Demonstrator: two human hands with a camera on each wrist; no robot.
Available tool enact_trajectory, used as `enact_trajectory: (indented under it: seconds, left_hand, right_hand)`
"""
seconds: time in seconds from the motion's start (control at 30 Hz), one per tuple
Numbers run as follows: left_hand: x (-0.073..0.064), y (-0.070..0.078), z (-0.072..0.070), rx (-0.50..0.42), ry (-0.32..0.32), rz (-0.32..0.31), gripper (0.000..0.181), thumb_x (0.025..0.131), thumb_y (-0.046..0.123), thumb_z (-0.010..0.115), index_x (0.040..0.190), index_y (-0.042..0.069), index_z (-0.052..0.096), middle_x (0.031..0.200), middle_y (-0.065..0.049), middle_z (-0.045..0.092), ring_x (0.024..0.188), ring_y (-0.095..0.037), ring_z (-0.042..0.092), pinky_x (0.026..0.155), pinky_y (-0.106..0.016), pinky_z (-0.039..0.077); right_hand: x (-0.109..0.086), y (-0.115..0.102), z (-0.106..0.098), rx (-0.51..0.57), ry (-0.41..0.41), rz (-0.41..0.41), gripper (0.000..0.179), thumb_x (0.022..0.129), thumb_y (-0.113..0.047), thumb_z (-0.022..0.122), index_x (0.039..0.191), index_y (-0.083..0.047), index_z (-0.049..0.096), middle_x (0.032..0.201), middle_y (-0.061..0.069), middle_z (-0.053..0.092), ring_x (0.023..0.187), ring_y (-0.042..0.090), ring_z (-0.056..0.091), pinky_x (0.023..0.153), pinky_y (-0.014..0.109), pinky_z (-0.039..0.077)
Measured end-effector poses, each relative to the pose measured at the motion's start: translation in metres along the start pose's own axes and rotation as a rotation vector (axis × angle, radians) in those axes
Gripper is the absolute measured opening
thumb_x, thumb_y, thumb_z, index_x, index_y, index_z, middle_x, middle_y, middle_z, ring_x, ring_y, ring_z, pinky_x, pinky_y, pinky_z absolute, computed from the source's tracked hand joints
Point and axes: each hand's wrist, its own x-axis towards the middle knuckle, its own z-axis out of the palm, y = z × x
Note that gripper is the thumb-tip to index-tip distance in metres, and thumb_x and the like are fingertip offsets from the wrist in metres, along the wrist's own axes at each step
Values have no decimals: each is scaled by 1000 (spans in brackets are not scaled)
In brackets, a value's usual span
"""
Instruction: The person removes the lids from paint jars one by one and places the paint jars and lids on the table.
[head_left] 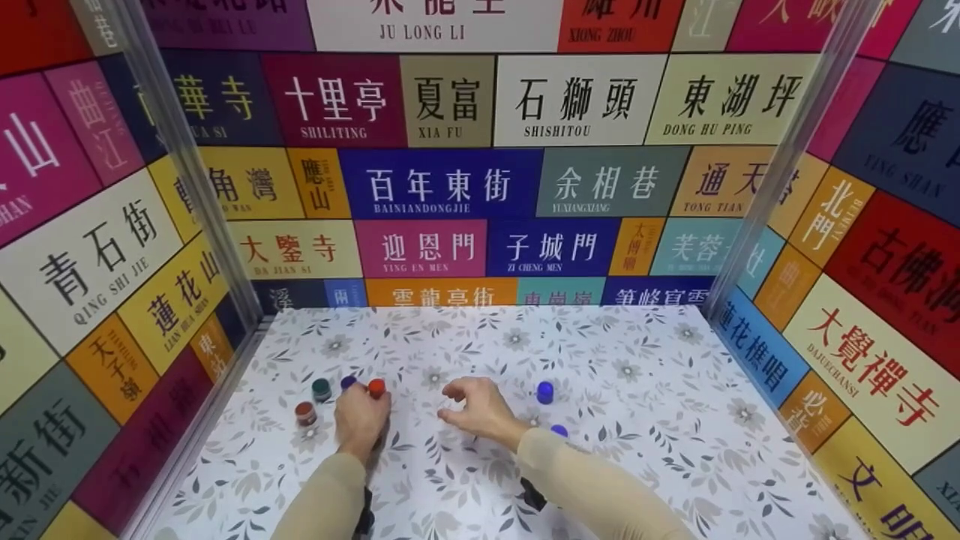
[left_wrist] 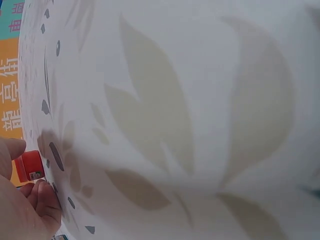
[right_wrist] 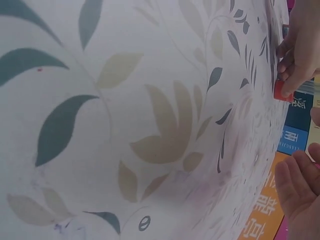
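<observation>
Tabletop (head_left: 442,480) gap parts R hand (head_left: 481,409) from L hand (head_left: 363,416) w/ jar (head_left: 376,386).

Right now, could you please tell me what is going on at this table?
A person's left hand grips a red jar on the table; the right hand is nearby, holding nothing. A green jar, a brown jar and a partly hidden purple one are by the left hand, with two blue items right of the right hand.

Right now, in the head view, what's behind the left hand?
Beyond the left hand, a red item and a blue-purple item partly show; the hand covers their lower parts.
</observation>
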Motion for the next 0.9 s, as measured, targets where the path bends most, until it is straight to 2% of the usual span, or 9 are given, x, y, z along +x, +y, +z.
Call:
enact_trajectory:
  seconds: [0.2,0.4,0.6,0.7,0.9]
  left_hand:
    - [4,4,0,30,-30,-31,43,99,32,77,118,-6,73,117,-28,80,111,-46,77,100,-59,61]
    - [6,8,1,56,-52,-29,40,100,31,77,114,-6,72,116,-28,78,110,-45,76,100,-58,60]
    - [7,7,3,100,-56,-3,39,100,29,77,115,-7,71,116,-29,76,111,-45,75,102,-59,59]
    - [7,5,4,116,-47,14,39,100,29,77,113,-7,72,115,-30,76,110,-46,75,102,-59,59]
    - [6,5,4,118,-9,71,39,99,29,77,111,-8,73,113,-32,76,110,-50,76,101,-61,60]
  right_hand:
    - [4,-6,1,0,-2,29,34,93,-29,87,121,-9,84,118,14,85,106,26,79,94,37,65]
    - [7,-12,8,16,2,49,33,92,-26,88,119,-8,84,117,16,85,107,34,80,95,39,66]
    - [7,-15,13,10,-8,56,33,92,-27,88,119,-9,83,116,15,85,106,32,80,94,38,66]
    - [7,-16,15,-1,-9,62,34,92,-29,89,119,-10,84,116,12,85,105,28,79,94,36,65]
    - [6,-14,16,-4,5,48,34,91,-27,89,117,-7,83,113,14,85,103,31,80,92,34,64]
